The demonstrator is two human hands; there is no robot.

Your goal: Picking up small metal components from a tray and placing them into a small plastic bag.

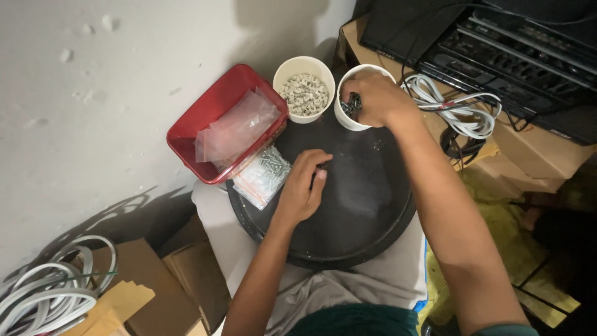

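Right hand (376,96) fingers pinch dark screws (352,104) inside cup (346,118).

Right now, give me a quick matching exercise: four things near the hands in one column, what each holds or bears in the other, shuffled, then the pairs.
Things:
1. red bin
2. left cup
3. right cup
4. black tray

Contents:
A. pale small parts
B. right hand reaching into dark screws
C. clear plastic bags
D. left hand resting on it

Pairs: 1-C, 2-A, 3-B, 4-D
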